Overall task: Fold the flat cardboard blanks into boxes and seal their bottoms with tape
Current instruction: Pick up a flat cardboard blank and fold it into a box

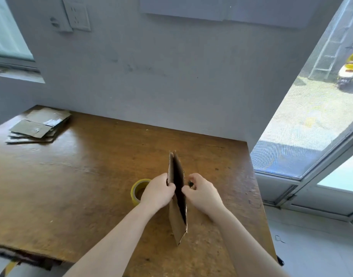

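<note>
Left grip point(158, 189) clamped on the left wall of the cardboard blank point(176, 220), fingers curled over its upper edge; right grip point(201, 191) pinches the opposite wall the same way

Blank stands on edge between the two grips, its lower corner seemingly down on the bench point(71, 176). Dark slot shows between the walls: partly opened, not yet square

Judgement: I hold one wall in each grip so I can draw them apart and pop the tube into shape; upright, the creases can hinge freely

Small dark thing at the right grip's fingertips, too blurred to name

Tape roll point(138, 189), yellow, sits just beside the left grip on its outer side, partly hidden by it. Handy there, I reckon, for the sealing step

Stack of flat blanks point(39, 124) lies well away, beyond and to the left of the left grip; some carry shiny tape patches

Early going for this box: bottom flaps unfolded, no tape on

Risk: an uneven pull could buckle a wall off its crease
</note>
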`<state>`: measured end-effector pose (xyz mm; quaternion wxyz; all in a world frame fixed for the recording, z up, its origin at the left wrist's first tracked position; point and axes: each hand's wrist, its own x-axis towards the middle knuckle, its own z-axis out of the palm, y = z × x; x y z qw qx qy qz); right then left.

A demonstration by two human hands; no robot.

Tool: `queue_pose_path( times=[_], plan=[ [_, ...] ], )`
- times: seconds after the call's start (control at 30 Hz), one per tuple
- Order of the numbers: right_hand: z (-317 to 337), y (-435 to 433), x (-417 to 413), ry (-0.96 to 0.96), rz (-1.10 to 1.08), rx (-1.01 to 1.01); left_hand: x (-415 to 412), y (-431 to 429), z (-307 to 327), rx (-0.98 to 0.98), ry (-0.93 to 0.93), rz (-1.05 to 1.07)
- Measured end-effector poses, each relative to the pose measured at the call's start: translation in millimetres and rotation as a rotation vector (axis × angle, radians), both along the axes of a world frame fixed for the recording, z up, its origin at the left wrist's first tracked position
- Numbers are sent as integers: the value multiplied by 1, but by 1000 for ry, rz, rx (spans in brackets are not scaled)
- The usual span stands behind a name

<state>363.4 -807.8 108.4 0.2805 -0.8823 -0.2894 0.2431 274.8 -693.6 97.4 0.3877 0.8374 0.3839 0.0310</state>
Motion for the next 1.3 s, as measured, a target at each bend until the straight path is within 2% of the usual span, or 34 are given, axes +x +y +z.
queue_pose_path(
  times=[0.07,0.13,0.37,0.6,0.67,0.77,0.83,1.0,1.2,1.3],
  plan=[
    [3,2,-2,-82,56,-36,-3,-2,5,48,11,-37],
    [6,3,-3,-76,77,-47,-7,0,6,83,43,-59],
    [9,-15,23,98,-65,-44,-29,23,10,133,157,-98],
    [4,-23,28,276,-87,-88,-34,38,1,207,224,-142],
    [4,-23,27,203,-52,-122,-31,39,3,252,235,-137],
    [4,-21,27,-58,37,-214,-25,38,7,288,239,-132],
    [-2,-19,27,-167,116,-191,-22,38,6,306,228,-129],
    [-12,-19,25,-167,366,-20,-17,45,0,341,191,-80],
    [-14,-21,24,-308,508,-106,-8,56,-3,347,151,-23],
    [-7,-16,28,-269,542,-134,-4,60,-6,299,108,20]
  ],
)
